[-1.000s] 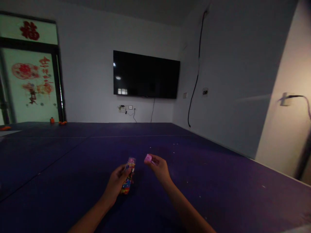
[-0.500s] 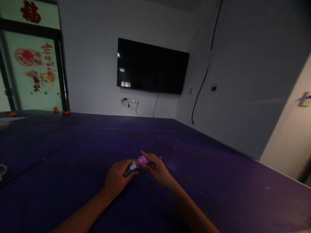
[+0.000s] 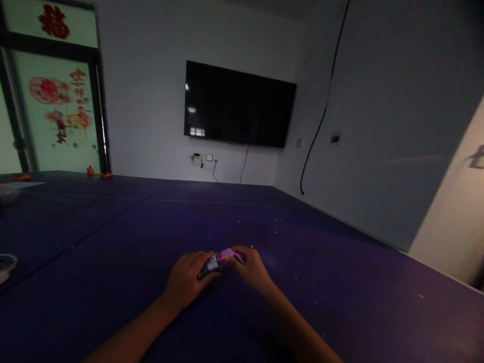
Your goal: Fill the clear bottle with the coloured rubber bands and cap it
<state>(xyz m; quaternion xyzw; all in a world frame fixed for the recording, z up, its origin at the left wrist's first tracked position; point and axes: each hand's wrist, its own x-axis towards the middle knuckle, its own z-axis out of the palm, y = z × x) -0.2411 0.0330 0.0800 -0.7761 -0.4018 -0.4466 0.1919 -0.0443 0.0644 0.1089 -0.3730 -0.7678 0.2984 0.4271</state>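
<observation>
My left hand [image 3: 187,276] is wrapped round a small bottle-like container [image 3: 212,262] with a dark, colourful label and a white patch. At its right end sits a pink top [image 3: 227,253], whose exact kind I cannot make out. The fingers and thumb of my right hand [image 3: 250,266] are closed on this pink top. The container lies tilted, its pink end higher and toward the right. Both hands are low over the dark purple surface [image 3: 181,222], close together, and my fingers hide part of the container.
White specks dot the purple surface. At the left edge stands a white-rimmed object [image 3: 7,262], partly cut off. Orange items [image 3: 89,170] lie near the door [image 3: 68,111] at the far left. A television [image 3: 240,103] and a hanging black cable [image 3: 321,121] are on the walls.
My right hand has turned and its fingers now cover more of the pink top. Both hands and the container have shifted slightly right and down in view. The left grip stays the same.
</observation>
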